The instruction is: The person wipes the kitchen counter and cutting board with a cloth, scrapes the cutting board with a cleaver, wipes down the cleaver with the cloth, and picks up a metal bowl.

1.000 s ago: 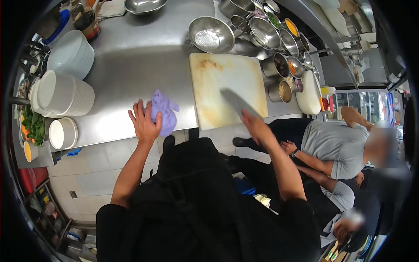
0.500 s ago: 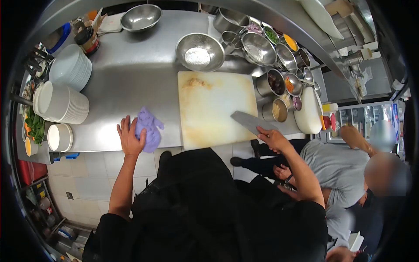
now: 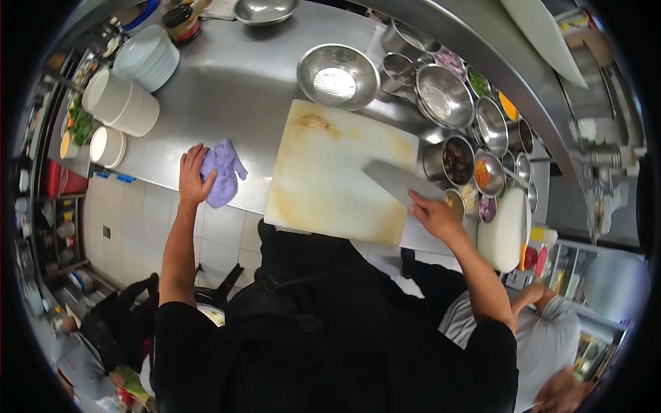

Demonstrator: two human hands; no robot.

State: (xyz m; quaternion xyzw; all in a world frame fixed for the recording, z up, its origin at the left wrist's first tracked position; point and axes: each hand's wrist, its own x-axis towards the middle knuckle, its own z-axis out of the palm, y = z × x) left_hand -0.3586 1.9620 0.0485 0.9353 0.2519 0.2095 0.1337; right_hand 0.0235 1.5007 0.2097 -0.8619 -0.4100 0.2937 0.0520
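My right hand (image 3: 437, 217) is wrapped round the handle of a cleaver (image 3: 399, 182), whose broad blade extends over the right side of a white cutting board (image 3: 330, 175). The board has brown and yellow stains, with a small brownish patch near its far left corner. At the counter's front edge, to the left of the board, a crumpled purple cloth (image 3: 222, 177) lies. My left hand (image 3: 195, 175) rests flat beside it, fingers stretched out and the thumb against the cloth.
A perforated metal bowl (image 3: 337, 77) stands behind the board. Metal containers of ingredients, including a pot of dark pieces (image 3: 457, 160), crowd the right. White bowls (image 3: 120, 103) are stacked left. A person in a grey shirt (image 3: 544, 337) is close on the right.
My view has turned, so the board and counter appear tilted. Another person now shows at lower left. The cleaver stays in my right hand, and my left hand remains by the cloth.
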